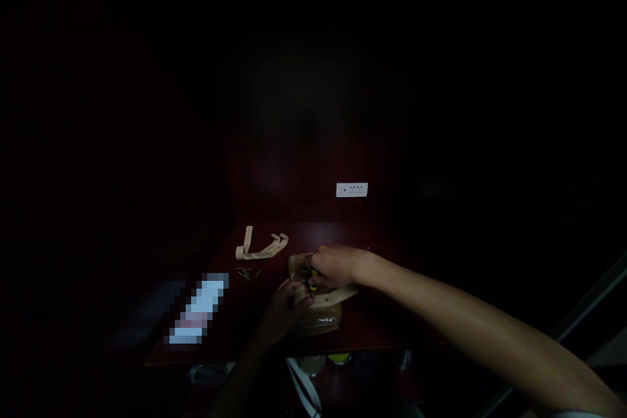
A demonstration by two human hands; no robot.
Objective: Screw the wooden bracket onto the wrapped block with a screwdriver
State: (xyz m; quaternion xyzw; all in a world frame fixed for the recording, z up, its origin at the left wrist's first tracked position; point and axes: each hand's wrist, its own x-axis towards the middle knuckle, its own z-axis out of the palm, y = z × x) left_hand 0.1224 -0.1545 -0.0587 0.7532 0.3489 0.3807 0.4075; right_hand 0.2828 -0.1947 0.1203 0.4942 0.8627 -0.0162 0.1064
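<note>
Near the front edge of the worktop (377, 326), your left hand (281, 315) holds a pale wooden piece (334, 298), your right hand (337, 265) a yellow tool (314, 279).

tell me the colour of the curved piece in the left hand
The curved piece is a pale tan, seen best in the head view.

Fasteners (245, 273) lie before the hooked piece (267, 253), left of the package (321, 321).
</note>
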